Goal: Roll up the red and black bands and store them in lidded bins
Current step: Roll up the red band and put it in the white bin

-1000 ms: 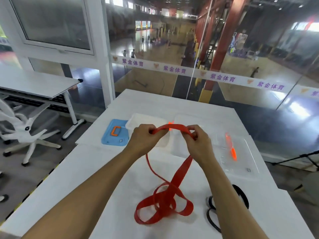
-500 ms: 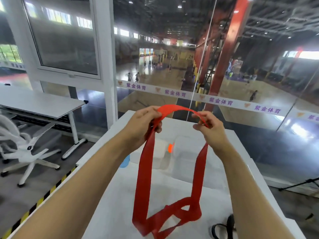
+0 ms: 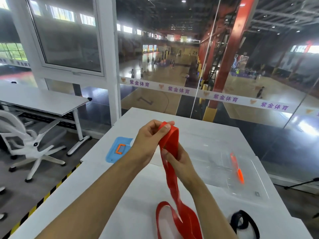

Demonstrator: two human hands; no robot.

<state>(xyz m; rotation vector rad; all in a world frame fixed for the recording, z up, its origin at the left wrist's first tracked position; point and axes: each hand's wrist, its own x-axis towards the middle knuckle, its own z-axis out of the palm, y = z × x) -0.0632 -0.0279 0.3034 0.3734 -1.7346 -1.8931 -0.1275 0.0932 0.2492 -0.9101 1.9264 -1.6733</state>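
Status: early, nothing stored yet.

White table carries everything. Beyond and right of the right hand sits a clear bin, walls hard to read against the white top, so I can't tell if it's empty; looks it. Its clear lid with the orange latch lies off, further right. Blue lid lies flat just left of the left hand, also off. So bins are open and ready, lids not fitted.

Red band is the one in work. Left hand pinches the top fold between thumb and fingers, held up above the table. Right hand sits just below it, fingers curled round the two hanging strands, gathering them flat. Rest of the red band trails down toward me and lies in loose loops on the table, below both wrists. No roll formed yet; this reads as flattening before the first turn.

Black band lies untouched, loose, near the right forearm at the table's near edge.

Left to do: roll red, bin it, lid on; same for black.
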